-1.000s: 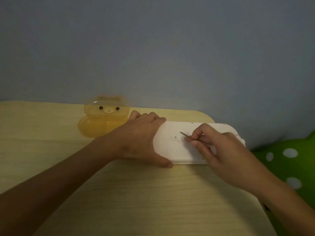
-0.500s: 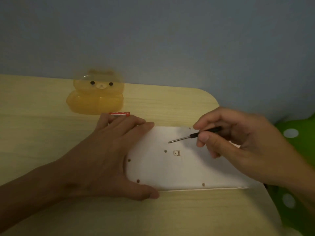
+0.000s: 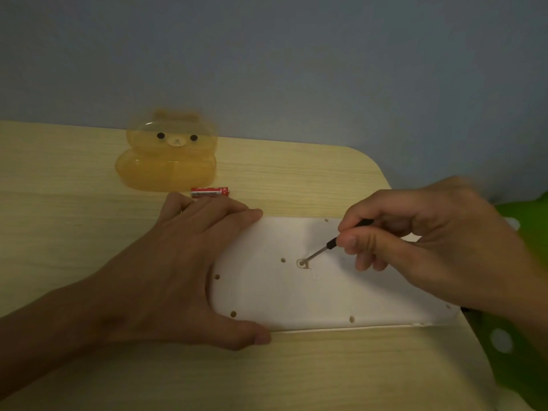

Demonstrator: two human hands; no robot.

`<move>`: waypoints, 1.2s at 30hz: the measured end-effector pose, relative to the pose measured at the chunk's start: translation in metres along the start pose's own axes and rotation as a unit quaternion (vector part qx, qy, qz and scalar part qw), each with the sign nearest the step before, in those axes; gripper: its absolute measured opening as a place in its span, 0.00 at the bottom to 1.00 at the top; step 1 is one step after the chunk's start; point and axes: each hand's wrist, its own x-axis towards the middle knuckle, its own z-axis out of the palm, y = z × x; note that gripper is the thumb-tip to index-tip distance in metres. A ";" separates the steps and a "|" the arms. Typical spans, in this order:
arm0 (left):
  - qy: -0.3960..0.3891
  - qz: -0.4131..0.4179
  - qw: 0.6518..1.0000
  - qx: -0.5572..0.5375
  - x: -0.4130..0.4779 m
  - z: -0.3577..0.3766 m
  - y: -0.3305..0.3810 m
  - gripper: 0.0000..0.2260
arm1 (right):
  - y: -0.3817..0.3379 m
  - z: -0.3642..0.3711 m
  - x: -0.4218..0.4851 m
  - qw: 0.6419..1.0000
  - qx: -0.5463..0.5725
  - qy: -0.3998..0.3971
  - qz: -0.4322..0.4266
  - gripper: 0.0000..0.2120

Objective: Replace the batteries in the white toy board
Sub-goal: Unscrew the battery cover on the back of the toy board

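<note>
Since half a second ago the small black-handled screwdriver with a thin metal shaft has tipped downward, so that its tip now sits in the round recessed screw hole on the flat white plastic toy board, where earlier it hovered level above the board. The right hand has come nearer to the board's middle and pinches the screwdriver's handle between thumb and fingertips, the other fingers curled under.

Landmark for the rest is the toy board, which lies back side up on the pale wood-grain table, near the table's right edge, with small round holes dotted around its rim. The left hand is spread wide and pressed flat over the board's left end, fingers on its far left corner and thumb along its near edge, holding nothing else.

Just beyond the board's far left corner, touching or almost touching the left fingertips, lies a small red cylindrical battery on its side. Beyond that battery stands a translucent orange bear-faced plastic case, close to the blue-grey wall. To the right of the board, off the table's edge, is a green cushion with white spots.
</note>
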 end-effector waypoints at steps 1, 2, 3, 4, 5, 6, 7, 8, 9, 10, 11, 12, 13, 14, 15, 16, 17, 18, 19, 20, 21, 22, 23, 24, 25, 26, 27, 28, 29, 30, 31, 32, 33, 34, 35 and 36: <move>0.000 0.000 1.000 0.000 0.000 0.000 0.000 0.54 | -0.001 -0.001 0.001 1.000 -0.017 -0.005 -0.009 0.06; 0.000 0.001 1.000 0.000 0.000 0.001 0.000 0.54 | -0.002 -0.002 0.004 0.999 -0.036 -0.010 -0.021 0.06; 0.002 0.003 1.000 0.000 0.001 0.001 -0.001 0.54 | -0.005 -0.002 0.007 0.998 -0.054 -0.017 -0.038 0.07; 0.003 0.004 1.000 0.000 0.001 0.001 -0.001 0.54 | -0.008 -0.001 0.011 0.995 -0.071 -0.022 -0.061 0.09; 0.003 0.004 1.000 0.001 0.001 0.001 -0.001 0.54 | -0.011 0.002 0.014 0.992 -0.091 -0.025 -0.085 0.14; 0.003 0.005 1.000 0.003 0.001 0.001 -0.002 0.54 | -0.012 0.004 0.018 0.987 -0.116 -0.023 -0.106 0.19; 0.002 0.007 1.000 0.006 0.000 0.001 -0.002 0.54 | -0.014 0.007 0.021 0.982 -0.142 -0.016 -0.124 0.24; 0.001 0.008 1.000 0.010 0.000 0.000 -0.002 0.53 | -0.014 0.009 0.024 0.977 -0.163 -0.009 -0.138 0.26; 0.000 0.008 1.000 0.014 -0.001 -0.001 -0.002 0.54 | -0.013 0.009 0.026 0.974 -0.173 -0.005 -0.148 0.25; -0.002 0.008 1.000 0.016 -0.002 -0.002 -0.003 0.54 | -0.012 0.008 0.028 0.973 -0.171 -0.006 -0.156 0.21; -0.004 0.008 1.000 0.015 -0.004 -0.003 -0.003 0.54 | -0.011 0.007 0.029 0.974 -0.161 -0.008 -0.161 0.17; -0.005 0.007 1.000 0.013 -0.005 -0.004 -0.002 0.53 | -0.010 0.005 0.029 0.976 -0.149 -0.011 -0.161 0.13; -0.006 0.006 1.000 0.011 -0.006 -0.005 -0.002 0.53 | -0.010 0.004 0.028 0.977 -0.137 -0.014 -0.160 0.10; -0.007 0.006 1.000 0.009 -0.007 -0.005 -0.001 0.53 | -0.011 0.004 0.027 0.980 -0.121 -0.017 -0.156 0.08; -0.008 0.006 1.000 0.007 -0.007 -0.005 -0.001 0.53 | -0.012 0.004 0.025 0.984 -0.098 -0.018 -0.145 0.08; -0.009 0.005 1.000 0.005 -0.007 -0.005 -0.001 0.53 | -0.013 0.004 0.024 0.989 -0.070 -0.017 -0.125 0.09; -0.009 0.005 1.000 0.003 -0.007 -0.005 -0.001 0.53 | -0.014 0.004 0.022 0.994 -0.043 -0.015 -0.104 0.11; -0.008 0.005 1.000 0.003 -0.007 -0.006 -0.001 0.53 | -0.014 0.004 0.020 0.996 -0.024 -0.012 -0.087 0.10; -0.007 0.006 1.000 0.003 -0.007 -0.006 -0.001 0.53 | -0.015 0.006 0.018 0.997 -0.015 -0.006 -0.074 0.09; -0.007 0.006 1.000 0.002 -0.007 -0.005 -0.001 0.53 | -0.016 0.008 0.016 0.998 -0.015 0.004 -0.068 0.07; -0.007 0.006 1.000 0.002 -0.007 -0.005 -0.002 0.53 | -0.017 0.010 0.014 0.998 -0.017 0.018 -0.065 0.06; -0.008 0.006 1.000 0.003 -0.007 -0.005 -0.002 0.53 | -0.019 0.013 0.013 0.997 -0.019 0.033 -0.062 0.06; -0.009 0.007 1.000 0.003 -0.007 -0.004 -0.003 0.53 | -0.020 0.016 0.013 0.997 -0.017 0.046 -0.059 0.08; -0.011 0.007 1.000 0.004 -0.006 -0.004 -0.003 0.53 | -0.022 0.020 0.012 0.997 -0.008 0.057 -0.056 0.08; -0.013 0.006 1.000 0.004 -0.006 -0.004 -0.003 0.54 | -0.022 0.023 0.012 0.997 0.002 0.062 -0.053 0.08; -0.014 0.007 1.000 0.006 -0.007 -0.004 -0.003 0.53 | -0.020 0.027 0.012 0.997 0.005 0.057 -0.053 0.07; -0.013 0.008 1.000 0.007 -0.007 -0.005 -0.003 0.53 | -0.019 0.031 0.012 0.997 -0.009 0.045 -0.057 0.07; -0.013 0.009 1.000 0.008 -0.007 -0.004 -0.003 0.53 | -0.018 0.036 0.012 0.996 -0.042 0.031 -0.069 0.09; -0.014 0.009 1.000 0.007 -0.007 -0.004 -0.004 0.53 | -0.017 0.040 0.011 0.993 -0.079 0.018 -0.083 0.12; -0.013 0.008 1.000 0.007 -0.007 -0.003 -0.005 0.53 | -0.016 0.043 0.011 0.990 -0.106 0.006 -0.089 0.15; -0.012 0.009 1.000 0.008 -0.008 -0.003 -0.005 0.53 | -0.017 0.044 0.011 0.989 -0.126 -0.005 -0.083 0.18; -0.011 0.011 1.000 0.012 -0.007 -0.003 -0.006 0.53 | -0.019 0.044 0.010 0.986 -0.149 -0.015 -0.068 0.20; -0.011 0.013 1.000 0.015 -0.007 -0.003 -0.006 0.53 | -0.020 0.044 0.010 0.984 -0.169 -0.029 -0.050 0.19; -0.010 0.014 1.000 0.017 -0.007 -0.003 -0.006 0.53 | -0.019 0.044 0.010 0.983 -0.173 -0.047 -0.034 0.17; -0.009 0.014 1.000 0.016 -0.007 -0.003 -0.005 0.53 | -0.018 0.044 0.009 0.986 -0.156 -0.064 -0.019 0.14; -0.009 0.014 1.000 0.013 -0.007 -0.003 -0.005 0.53 | -0.017 0.044 0.008 0.989 -0.127 -0.076 -0.005 0.13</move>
